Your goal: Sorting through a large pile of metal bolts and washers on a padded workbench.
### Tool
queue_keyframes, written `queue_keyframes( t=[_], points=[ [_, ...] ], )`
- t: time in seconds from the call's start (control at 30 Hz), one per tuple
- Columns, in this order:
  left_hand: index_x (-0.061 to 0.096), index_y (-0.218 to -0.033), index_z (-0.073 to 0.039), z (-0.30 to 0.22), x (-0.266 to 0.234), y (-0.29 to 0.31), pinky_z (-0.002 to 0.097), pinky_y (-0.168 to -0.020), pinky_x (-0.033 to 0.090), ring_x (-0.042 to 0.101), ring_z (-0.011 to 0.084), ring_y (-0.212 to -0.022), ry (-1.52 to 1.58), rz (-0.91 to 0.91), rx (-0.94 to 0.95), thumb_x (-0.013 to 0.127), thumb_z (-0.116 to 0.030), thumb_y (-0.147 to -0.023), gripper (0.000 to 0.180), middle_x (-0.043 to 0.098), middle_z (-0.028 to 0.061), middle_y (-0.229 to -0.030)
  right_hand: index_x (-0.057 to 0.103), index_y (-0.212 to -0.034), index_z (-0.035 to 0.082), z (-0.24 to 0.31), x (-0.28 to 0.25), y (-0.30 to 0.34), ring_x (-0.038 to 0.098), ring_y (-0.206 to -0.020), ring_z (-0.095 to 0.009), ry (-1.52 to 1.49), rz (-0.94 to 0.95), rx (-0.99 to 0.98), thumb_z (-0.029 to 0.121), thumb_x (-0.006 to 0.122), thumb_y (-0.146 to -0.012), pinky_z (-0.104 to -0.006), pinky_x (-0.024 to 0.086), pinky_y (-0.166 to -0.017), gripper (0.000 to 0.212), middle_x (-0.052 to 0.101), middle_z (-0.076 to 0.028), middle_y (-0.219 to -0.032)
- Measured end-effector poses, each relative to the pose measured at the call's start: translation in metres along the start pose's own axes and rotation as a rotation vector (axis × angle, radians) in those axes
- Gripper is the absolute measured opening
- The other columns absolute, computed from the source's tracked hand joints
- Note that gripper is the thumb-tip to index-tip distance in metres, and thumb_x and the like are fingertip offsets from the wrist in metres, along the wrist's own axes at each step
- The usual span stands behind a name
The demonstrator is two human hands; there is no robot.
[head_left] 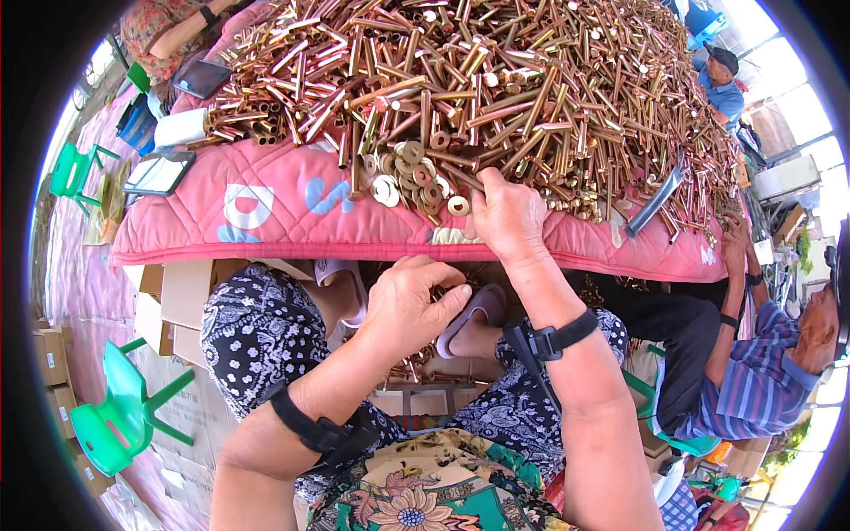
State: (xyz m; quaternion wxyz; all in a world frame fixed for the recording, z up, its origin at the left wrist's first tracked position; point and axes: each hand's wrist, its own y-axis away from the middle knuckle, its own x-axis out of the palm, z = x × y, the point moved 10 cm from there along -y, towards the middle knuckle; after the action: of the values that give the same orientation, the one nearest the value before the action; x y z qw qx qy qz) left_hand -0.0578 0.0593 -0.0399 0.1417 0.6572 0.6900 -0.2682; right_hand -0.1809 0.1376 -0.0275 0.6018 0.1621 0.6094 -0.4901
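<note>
A big heap of gold and copper-coloured metal tubes (505,115) covers the pink quilted cloth (292,199) in front of me. At its near edge lies a small pile of flat round washers (412,173). My right hand (509,215) rests just right of the washers, its fingers closed and bent down toward the heap. One tube's end meets those fingertips; what they hold is hidden. Below the cloth's front edge, over my lap, my left hand (412,303) has its thumb and index finger apart, with nothing visible between them. Its other fingers are partly hidden.
Two phones lie at the left, one dark (202,80) and one light-screened (159,173). A grey strip-like tool (655,202) lies right of my hand. Another person in a striped shirt (753,372) sits at right. Green chairs (124,411) and cardboard boxes (188,296) stand left.
</note>
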Motion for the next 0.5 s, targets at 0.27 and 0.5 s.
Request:
queue_keyframes(
  t=[0.27, 0.5],
  points=[
    [0.06, -0.109, 0.001, 0.047, 0.016, -0.005, 0.0235, -0.072, 0.046, 0.057, 0.0109, -0.077, 0.527, -0.137, -0.299, 0.055, -0.016, -0.09, 0.026, 0.063, 0.0024, -0.087, 0.058, -0.089, 0.004, 0.006, -0.055, 0.036, 0.06, -0.05, -0.025, -0.404, -0.354, -0.008, 0.014, 0.062, -0.084, -0.0332, 0.044, -0.046, 0.012, 0.06, -0.008, -0.058],
    [0.057, -0.112, -0.004, 0.049, 0.03, 0.013, 0.0176, -0.046, 0.03, 0.037, 0.0033, -0.053, 1.078, -0.074, -0.623, 0.046, -0.031, -0.095, 0.034, 0.044, -0.0046, -0.064, 0.059, -0.082, 0.0, 0.005, -0.02, 0.046, 0.044, -0.052, -0.003, -1.034, -0.035, 0.375, 0.018, 0.058, -0.09, -0.0222, 0.037, -0.046, 0.02, 0.048, 0.002, -0.054]
  ],
)
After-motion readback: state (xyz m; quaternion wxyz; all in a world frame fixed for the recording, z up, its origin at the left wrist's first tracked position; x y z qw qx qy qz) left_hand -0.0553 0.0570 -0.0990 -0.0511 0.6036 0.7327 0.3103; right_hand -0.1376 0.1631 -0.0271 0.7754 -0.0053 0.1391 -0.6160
